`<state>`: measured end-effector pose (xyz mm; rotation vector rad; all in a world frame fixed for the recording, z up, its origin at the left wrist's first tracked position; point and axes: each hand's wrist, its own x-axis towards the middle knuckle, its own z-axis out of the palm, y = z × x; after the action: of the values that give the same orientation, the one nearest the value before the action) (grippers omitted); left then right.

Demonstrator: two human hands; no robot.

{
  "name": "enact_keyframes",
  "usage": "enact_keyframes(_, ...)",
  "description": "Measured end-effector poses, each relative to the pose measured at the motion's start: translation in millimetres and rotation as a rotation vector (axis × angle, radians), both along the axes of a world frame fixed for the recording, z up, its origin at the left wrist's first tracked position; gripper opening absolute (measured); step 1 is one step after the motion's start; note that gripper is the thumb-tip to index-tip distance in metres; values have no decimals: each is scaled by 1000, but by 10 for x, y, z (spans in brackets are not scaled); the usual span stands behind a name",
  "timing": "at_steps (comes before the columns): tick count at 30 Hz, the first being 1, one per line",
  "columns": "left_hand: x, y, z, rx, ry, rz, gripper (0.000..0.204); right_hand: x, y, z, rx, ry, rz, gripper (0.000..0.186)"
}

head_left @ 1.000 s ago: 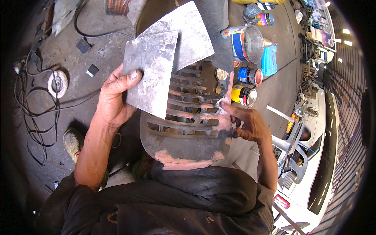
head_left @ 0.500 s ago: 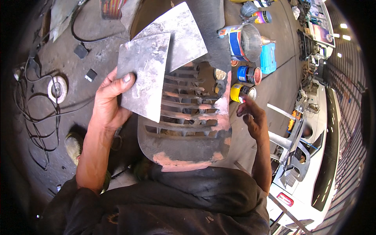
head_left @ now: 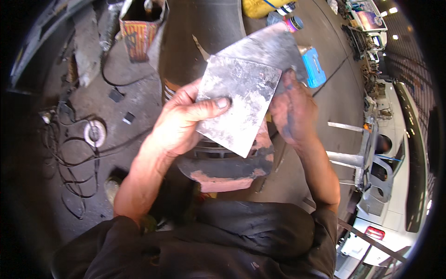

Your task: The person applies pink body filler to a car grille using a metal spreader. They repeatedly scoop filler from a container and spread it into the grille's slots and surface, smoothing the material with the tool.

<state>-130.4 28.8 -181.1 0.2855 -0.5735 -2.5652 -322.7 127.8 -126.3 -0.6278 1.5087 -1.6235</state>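
Note:
My left hand (head_left: 179, 121) is closed on a thin, scuffed metal sheet (head_left: 239, 104), its thumb lying flat on the front face. A second metal sheet (head_left: 265, 44) fans out behind the first toward the upper right, partly covered and slightly blurred. At that rear sheet's lower right edge, my right hand (head_left: 296, 111) is closed, smudged with dark grey; part of its fingers is hidden. Below the sheets lies a grey slatted car bumper (head_left: 223, 165) with pink filler patches (head_left: 227, 184), its middle mostly covered by the sheets and hands.
A blue case (head_left: 314, 67) lies on the floor at right. An orange-striped tin (head_left: 139, 39) stands at upper left. Dark cables (head_left: 76, 186), a pale disc (head_left: 95, 134) and small black squares (head_left: 128, 117) lie left. A metal stand (head_left: 346, 158) and white vehicle (head_left: 395, 186) are at far right.
My left hand has moved right and slightly up with the sheets. My right hand has risen from beside the bumper to the rear sheet's edge. The view has shifted too.

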Motion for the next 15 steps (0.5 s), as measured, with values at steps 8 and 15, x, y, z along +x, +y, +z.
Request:
enact_keyframes(8, 485, -548, 43, -78, -217, 387, 35, -336, 800, 381, 19, 638, -300, 12)
enact_keyframes(15, 579, -1292, 928, -734, -607, 72, 36, -391, 1203, 243, 390, 1466, 220, 26)
